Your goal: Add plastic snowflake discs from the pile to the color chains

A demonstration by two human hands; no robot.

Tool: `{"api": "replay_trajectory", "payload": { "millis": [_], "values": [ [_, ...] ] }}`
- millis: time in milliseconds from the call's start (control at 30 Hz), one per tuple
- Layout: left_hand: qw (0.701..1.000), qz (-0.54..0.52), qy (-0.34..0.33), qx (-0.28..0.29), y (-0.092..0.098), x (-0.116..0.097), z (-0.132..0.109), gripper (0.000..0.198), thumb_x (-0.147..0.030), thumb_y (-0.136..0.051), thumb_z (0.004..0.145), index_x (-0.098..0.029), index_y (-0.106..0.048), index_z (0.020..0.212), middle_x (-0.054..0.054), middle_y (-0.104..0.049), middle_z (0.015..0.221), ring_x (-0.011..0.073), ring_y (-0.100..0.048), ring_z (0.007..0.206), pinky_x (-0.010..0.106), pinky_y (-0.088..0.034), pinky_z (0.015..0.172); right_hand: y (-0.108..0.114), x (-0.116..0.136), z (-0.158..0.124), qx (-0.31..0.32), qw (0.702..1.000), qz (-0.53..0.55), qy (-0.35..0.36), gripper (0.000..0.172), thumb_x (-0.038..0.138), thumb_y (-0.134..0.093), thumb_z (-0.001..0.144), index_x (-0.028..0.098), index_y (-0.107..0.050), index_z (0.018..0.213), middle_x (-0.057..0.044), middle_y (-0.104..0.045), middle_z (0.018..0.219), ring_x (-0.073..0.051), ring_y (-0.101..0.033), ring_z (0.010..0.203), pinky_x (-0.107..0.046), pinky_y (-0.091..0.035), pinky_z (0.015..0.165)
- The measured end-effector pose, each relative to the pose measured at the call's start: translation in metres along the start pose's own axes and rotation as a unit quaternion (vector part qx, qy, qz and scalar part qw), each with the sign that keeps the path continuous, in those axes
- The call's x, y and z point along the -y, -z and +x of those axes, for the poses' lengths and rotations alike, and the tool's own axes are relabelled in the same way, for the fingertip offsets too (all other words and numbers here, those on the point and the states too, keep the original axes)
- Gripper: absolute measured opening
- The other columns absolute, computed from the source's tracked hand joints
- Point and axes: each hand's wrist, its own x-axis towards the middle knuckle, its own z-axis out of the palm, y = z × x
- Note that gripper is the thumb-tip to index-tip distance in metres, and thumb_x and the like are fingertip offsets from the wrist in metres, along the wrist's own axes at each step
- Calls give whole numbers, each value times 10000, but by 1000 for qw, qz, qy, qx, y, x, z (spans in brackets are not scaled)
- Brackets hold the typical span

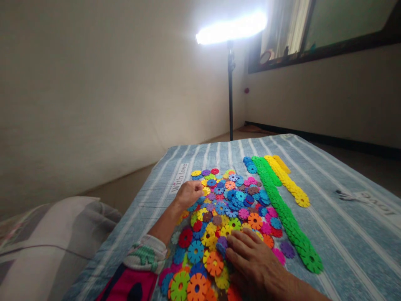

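Observation:
Many notched, flower-shaped plastic discs in mixed colours lie in a loose heap on a striped cloth. My left hand (189, 195) reaches to the heap's far left side, its fingers closed in a pinch at the edge of a yellow disc (206, 191). My right hand (255, 259) lies palm down over the near right part of the heap, fingers stretched out. A purple disc (222, 242) and a blue one show at its fingertips. Whatever is under that palm is hidden. Near it are an orange disc (214, 263) and a yellow-green disc (234, 223).
Right of the heap runs a long overlapping row of green discs (286, 217), with a yellow row (288, 182) beside it and several blue discs (250, 165) at the far end. A white cord (347, 195) lies on the striped cloth (344, 234). Behind stands a lit lamp (232, 29).

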Motion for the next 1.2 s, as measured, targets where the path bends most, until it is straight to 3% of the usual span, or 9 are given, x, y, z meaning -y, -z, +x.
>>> {"api": "replay_trajectory", "payload": {
  "millis": [333,700,1200],
  "values": [
    [998,-30,9,52,-13,-3,-1,58,-155,-569,628,-171,-624,626,-43,-569,563,117,-507,581,209,-324,535,0,1,0,-4,1000,6,0,316,413,-520,927,195,-616,1135,-82,-664,1228,-261,-600,1087,-430,-418,953],
    [993,41,18,108,-1,-22,-6,141,-115,-577,588,-169,-544,463,-66,-305,413,100,-353,483,254,-195,507,2,0,-1,10,1000,-2,1,324,421,-518,937,187,-608,1143,-80,-658,1244,-267,-594,1111,-440,-416,966],
    [991,75,34,104,0,-35,-6,150,-73,-590,595,-189,-665,656,-38,-561,601,139,-538,652,226,-299,541,5,2,1,35,999,23,-14,340,424,-520,935,194,-597,1174,-88,-633,1280,-271,-575,1137,-451,-409,982]
  ]
}}
